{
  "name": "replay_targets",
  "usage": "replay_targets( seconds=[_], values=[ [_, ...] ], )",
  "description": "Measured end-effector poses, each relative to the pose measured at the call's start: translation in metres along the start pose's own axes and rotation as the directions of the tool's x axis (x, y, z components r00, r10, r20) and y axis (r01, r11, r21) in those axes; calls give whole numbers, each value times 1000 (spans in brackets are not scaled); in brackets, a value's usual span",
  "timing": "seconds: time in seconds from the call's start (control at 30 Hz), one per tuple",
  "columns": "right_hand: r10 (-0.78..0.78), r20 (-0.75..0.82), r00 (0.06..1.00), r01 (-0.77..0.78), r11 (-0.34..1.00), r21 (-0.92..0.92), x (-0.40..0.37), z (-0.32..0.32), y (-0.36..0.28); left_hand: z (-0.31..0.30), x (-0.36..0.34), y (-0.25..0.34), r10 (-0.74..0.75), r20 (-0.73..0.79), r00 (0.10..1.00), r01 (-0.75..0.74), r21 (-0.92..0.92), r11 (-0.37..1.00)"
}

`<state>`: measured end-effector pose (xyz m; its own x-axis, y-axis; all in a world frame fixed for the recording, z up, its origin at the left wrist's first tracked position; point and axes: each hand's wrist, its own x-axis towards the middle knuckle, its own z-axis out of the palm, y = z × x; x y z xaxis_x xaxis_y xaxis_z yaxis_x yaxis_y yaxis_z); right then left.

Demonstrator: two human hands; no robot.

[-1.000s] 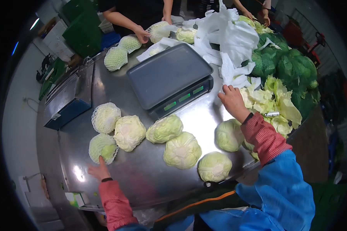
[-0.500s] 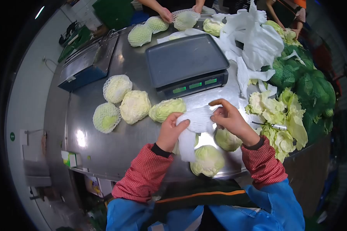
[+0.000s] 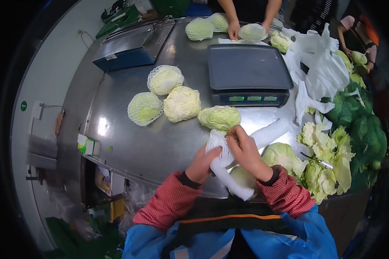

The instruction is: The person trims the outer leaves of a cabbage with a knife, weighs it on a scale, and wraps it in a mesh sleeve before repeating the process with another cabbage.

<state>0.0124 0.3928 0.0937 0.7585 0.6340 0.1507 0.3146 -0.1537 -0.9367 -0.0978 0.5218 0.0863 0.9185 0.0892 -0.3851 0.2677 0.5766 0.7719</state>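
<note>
My left hand is closed on a white foam net sleeve, bunched above the thumb, with a strip of it hanging down to the right. Beside it, the fingers of my right hand pinch the sleeve's upper edge. Just beyond lies a bare, pale green cabbage. Another cabbage rests right of my right wrist, and a third is partly hidden under the hands and hanging strip. A white foam piece lies on the steel table behind my right hand.
A scale stands at the centre back. Left of it are two netted cabbages and a bare cabbage. Loose leaves with a metal tool, foam nets and green mesh sacks crowd the right. Co-workers' hands handle cabbages opposite.
My right hand has moved in close to my left, and the spread sleeve is now bunched between them. The view has swung, shifting the table's contents rightward. A co-worker's netted cabbage is now lower onto the table.
</note>
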Motion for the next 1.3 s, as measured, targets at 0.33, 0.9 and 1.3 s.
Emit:
replay_targets(
  seconds=[0.33, 0.9, 1.3],
  values=[
    [-180, 352, 918, 177, 983, 42, 25, 59, -56, -72, -18, -9, 121, -138, 983, -146, -190, 971],
    [74, 216, 974, -96, 991, 94, 70, 151, -14, -143, -10, 24, 70, -375, 924, -225, -387, 894],
    [-305, 220, 927, 376, 752, -541, 87, 143, -6, -158, -12, 33, -99, -129, 987, -17, -687, 726]
  ],
)
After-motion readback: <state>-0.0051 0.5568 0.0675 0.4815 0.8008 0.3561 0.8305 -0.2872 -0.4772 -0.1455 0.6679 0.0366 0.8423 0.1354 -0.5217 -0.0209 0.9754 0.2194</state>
